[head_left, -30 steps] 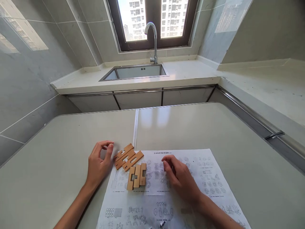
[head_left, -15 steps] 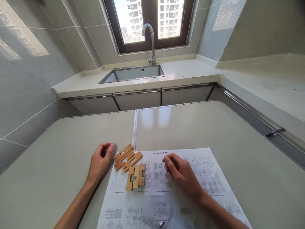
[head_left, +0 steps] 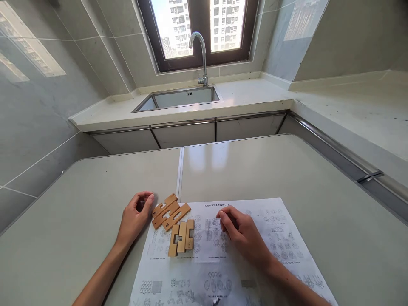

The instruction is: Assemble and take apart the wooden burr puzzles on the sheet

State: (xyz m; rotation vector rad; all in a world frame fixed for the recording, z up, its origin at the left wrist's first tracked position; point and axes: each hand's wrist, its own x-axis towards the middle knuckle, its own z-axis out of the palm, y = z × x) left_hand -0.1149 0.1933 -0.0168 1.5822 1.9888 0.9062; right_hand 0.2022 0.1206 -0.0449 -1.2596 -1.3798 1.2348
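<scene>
My left hand (head_left: 137,214) rests on the table with its fingers curled in toward the thumb and nothing visible in them. Just right of its fingertips lie three flat notched wooden puzzle pieces (head_left: 177,216), side by side at a slant, with dark numbers on some. Below them, three thicker notched wooden blocks (head_left: 181,238) stand together on a printed sheet (head_left: 204,267) of small puzzle diagrams. Over the sheet's right half is my right hand (head_left: 240,227), thumb and fingers drawn together, apart from the wood and holding nothing that I can see.
The pale table (head_left: 242,170) has a seam running down its middle. Beyond it are a counter (head_left: 248,95) with a sink (head_left: 178,97), a tall faucet (head_left: 204,55) and a window. A small dark scrap (head_left: 216,301) lies at the sheet's near edge.
My left hand has shifted very slightly right. The wooden pieces, the sheet and my right hand look practically the same.
</scene>
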